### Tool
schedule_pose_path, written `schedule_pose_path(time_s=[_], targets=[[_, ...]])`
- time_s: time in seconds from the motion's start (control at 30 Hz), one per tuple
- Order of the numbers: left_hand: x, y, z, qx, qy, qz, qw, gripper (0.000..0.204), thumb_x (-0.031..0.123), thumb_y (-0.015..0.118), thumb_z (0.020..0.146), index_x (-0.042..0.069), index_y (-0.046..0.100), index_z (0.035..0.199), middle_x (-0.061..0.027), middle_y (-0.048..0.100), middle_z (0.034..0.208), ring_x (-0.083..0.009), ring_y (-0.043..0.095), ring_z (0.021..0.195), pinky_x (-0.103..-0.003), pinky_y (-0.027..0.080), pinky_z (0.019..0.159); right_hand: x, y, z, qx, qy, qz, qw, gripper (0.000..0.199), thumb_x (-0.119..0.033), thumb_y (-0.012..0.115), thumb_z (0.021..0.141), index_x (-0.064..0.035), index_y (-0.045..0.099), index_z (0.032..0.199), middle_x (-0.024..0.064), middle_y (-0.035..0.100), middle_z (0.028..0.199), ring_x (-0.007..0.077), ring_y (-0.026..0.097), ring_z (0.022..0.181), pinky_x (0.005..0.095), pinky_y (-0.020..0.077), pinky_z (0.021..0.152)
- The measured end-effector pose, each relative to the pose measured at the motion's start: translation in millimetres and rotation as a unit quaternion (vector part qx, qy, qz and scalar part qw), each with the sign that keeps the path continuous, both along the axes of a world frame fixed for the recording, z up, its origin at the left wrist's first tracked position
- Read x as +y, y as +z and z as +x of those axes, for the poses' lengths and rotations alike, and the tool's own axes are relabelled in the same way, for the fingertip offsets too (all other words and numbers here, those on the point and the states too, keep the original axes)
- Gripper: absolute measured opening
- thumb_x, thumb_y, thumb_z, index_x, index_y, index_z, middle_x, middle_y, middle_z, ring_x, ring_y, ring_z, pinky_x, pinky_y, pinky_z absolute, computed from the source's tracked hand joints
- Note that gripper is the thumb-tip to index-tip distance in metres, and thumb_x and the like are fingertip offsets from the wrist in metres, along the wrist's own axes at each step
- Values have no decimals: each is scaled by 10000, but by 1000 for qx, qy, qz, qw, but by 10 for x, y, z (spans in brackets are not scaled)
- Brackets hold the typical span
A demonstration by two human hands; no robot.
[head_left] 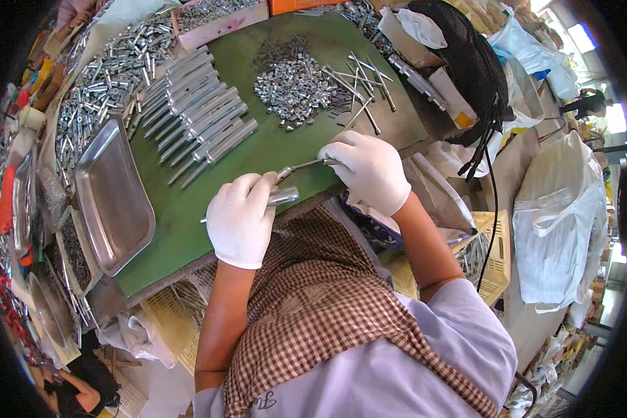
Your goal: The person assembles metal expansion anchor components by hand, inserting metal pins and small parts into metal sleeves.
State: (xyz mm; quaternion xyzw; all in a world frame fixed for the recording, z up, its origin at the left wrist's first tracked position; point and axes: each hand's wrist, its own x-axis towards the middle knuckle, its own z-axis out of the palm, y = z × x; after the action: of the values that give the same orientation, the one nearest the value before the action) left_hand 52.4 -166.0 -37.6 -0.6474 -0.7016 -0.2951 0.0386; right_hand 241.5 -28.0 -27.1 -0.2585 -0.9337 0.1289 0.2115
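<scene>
Checked brown-and-white cloth (pixel 313 306) lies over the person's lap at the near edge of the view, with a pale lilac sleeve (pixel 439 334) beside it. Just above it the left hand (pixel 242 217), in a white glove, is clenched around a short silver metal sleeve (pixel 284 196) whose open end pokes out toward the right. The right hand (pixel 369 171), also gloved in white, pinches a thin metal bolt (pixel 301 167) by one end; the bolt runs leftward, and its far tip sits just above the sleeve, at the left fingertips. Both hands work over the near rim of a green mat (pixel 279 150) that covers the table. To the left on the mat rests an empty-looking steel tray (pixel 111 195), tilted along the table's edge. Farther in, a row of long silver tubes (pixel 198 115) lies side by side, slanting toward the tray. Right of them sits a heap of small shiny nuts (pixel 292 87), with several loose bolts (pixel 359 80) scattered just beside it. Beyond the tubes, at the far left of the table, a large pile of silver sleeves (pixel 111 76) spreads out. A black mesh bag (pixel 467 63) stands at the far right corner, and white plastic sacks (pixel 561 209) crowd the floor beyond it.
</scene>
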Motion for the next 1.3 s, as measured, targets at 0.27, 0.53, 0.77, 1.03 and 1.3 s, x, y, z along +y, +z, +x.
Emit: schedule_pose_path(time_s=[0.27, 0.53, 0.77, 1.03, 1.3], targets=[[-24, 80, 20, -33, -2, -40, 999, 312, 41, 687, 667, 127, 700, 966, -57, 654, 929, -286, 613, 803, -390, 498, 725, 38, -16, -27, -11, 2, -17, 1000, 178, -82, 634, 781, -157, 663, 940, 54, 625, 907, 283, 633, 780, 389, 524, 680], [-7, 59, -36, -15, -14, -18, 1000, 310, 78, 690, 670, 136, 689, 974, -38, 632, 904, -268, 595, 723, -396, 490, 649, 257, 75, -13, 88, -156, -70, 981, 88, -168, 646, 825, -133, 699, 886, 75, 658, 897, 281, 655, 809, 369, 529, 708], [47, 110, 37, -29, -15, -44, 999, 310, 41, 635, 696, 111, 684, 994, -90, 642, 960, -305, 608, 887, -402, 483, 792, 409, 149, -26, -81, -156, -44, 983, 197, -243, 598, 803, -139, 719, 919, 139, 655, 937, 318, 660, 849, 427, 534, 770], [-40, -50, 16, 18, -9, -2, 1000, 326, 32, 639, 695, 77, 695, 1012, -122, 637, 954, -333, 585, 836, -434, 462, 745, 240, 56, -247, -58, -114, -27, 991, 126, -138, 543, 859, -27, 566, 913, 171, 618, 820, 329, 664, 702, 414, 544, 610], [-43, 43, 82, 7, 6, -59, 998, 297, 10, 627, 727, 32, 663, 1021, -136, 628, 975, -337, 587, 929, -430, 450, 829, -143, 24, -385, 2, 61, -84, 995, 73, -137, 588, 806, -102, 619, 862, 109, 596, 863, 330, 637, 800, 438, 523, 680]])
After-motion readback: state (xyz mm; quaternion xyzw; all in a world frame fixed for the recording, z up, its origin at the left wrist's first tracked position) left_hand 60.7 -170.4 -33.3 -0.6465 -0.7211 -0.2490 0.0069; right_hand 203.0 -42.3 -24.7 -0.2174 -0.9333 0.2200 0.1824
